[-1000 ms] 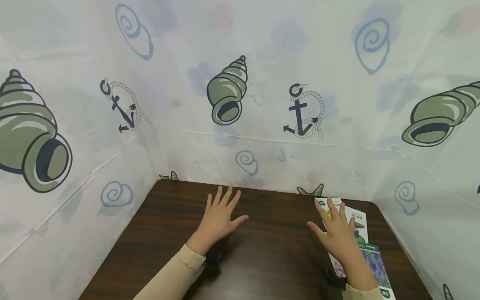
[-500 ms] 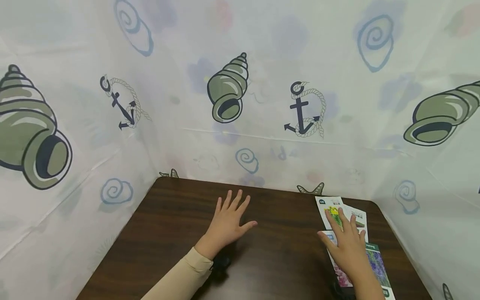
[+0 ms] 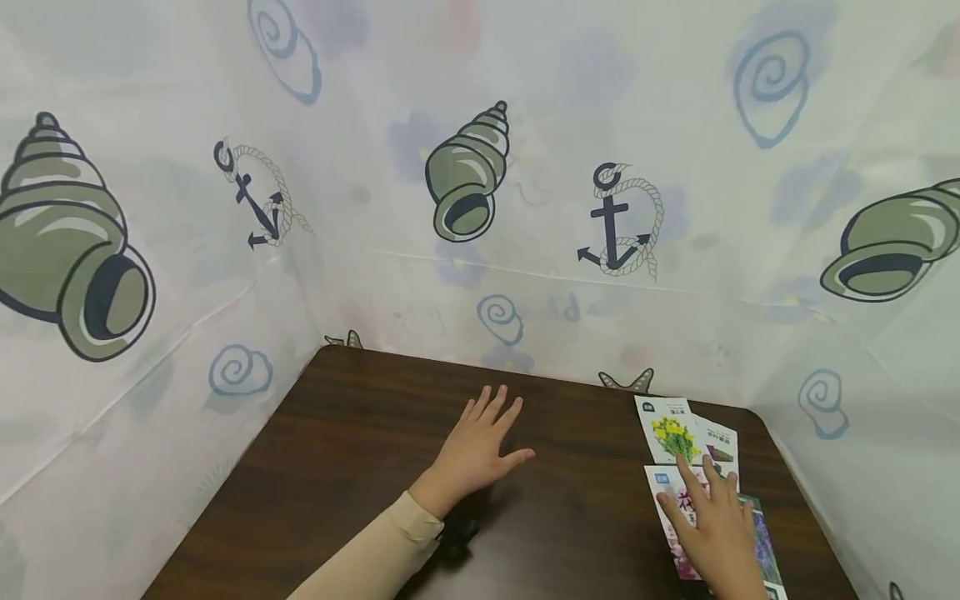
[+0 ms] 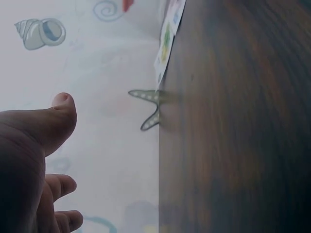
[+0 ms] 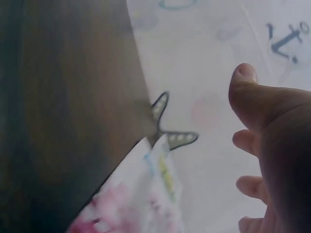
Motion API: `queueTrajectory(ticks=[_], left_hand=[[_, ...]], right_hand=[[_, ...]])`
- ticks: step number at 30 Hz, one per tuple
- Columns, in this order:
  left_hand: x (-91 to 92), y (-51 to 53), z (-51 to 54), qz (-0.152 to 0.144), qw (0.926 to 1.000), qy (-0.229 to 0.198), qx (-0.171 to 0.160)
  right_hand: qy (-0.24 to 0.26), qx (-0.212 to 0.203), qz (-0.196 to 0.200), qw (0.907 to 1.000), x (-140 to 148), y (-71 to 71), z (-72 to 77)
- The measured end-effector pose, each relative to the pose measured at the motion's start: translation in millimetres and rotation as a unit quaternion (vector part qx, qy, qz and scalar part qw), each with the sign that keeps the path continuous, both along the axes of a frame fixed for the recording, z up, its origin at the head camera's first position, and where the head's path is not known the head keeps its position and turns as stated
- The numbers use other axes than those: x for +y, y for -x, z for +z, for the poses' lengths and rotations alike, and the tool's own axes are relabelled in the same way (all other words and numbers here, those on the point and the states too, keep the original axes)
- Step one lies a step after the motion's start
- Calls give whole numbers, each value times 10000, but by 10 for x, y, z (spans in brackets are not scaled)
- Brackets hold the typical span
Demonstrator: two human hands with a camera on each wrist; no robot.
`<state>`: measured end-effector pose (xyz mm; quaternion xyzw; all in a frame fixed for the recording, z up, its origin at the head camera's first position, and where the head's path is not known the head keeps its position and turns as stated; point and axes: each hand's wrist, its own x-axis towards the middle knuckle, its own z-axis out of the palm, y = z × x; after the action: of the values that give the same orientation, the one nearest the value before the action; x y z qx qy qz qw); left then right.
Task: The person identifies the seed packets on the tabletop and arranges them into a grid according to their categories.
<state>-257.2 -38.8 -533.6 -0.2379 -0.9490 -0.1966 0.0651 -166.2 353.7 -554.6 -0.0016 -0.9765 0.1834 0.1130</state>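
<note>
Several printed packets lie overlapping at the table's right side: one with yellow flowers (image 3: 672, 433), one with pink flowers (image 3: 678, 521), a white one behind (image 3: 723, 446) and one with purple flowers (image 3: 765, 546). Over the pink and purple ones is the right hand (image 3: 712, 521), fingers spread; whether it touches them I cannot tell. The left hand (image 3: 472, 454), fingers spread and holding nothing, is over the middle of the table. In the right wrist view, the pink-flowered packet (image 5: 114, 206) lies beside the right hand (image 5: 277, 131). Thumb and fingertips of the left hand (image 4: 34, 150) show in the left wrist view.
The dark brown wooden table (image 3: 360, 417) has rounded far corners. A pale cloth (image 3: 540, 100) printed with shells, anchors and starfish rises behind it and on both sides. Something small and black (image 3: 457, 532) is under the left wrist.
Both hands have moved to the right and the right hand nearer the camera, uncovering the yellow-flowered packet and more of the pink-flowered one. The head view has shifted slightly.
</note>
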Motion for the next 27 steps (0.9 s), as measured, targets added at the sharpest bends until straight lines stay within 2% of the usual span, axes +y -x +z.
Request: queueTrajectory(ticks=[5,11,16,20,27], left_hand=[[159,-15,-8,-202,9997,87,-120],[383,-68,-32,-317,9991,119,-237],[602,-121,-36,-523,9975,152,-451],[774,-193,-39,-746,9949,223,-649],[1097,-280,-102,-1154,9899,461,-680]], right_hand=[[-60,-59,-65,9999,138,25,-172],[-96,-149,-94,9998,262,47,-305],[234,-24,-164,9996,357,70,-326],[358,-274,-379,9983,435,60,-351],[665,-207,-506,9963,513,-11,-417]])
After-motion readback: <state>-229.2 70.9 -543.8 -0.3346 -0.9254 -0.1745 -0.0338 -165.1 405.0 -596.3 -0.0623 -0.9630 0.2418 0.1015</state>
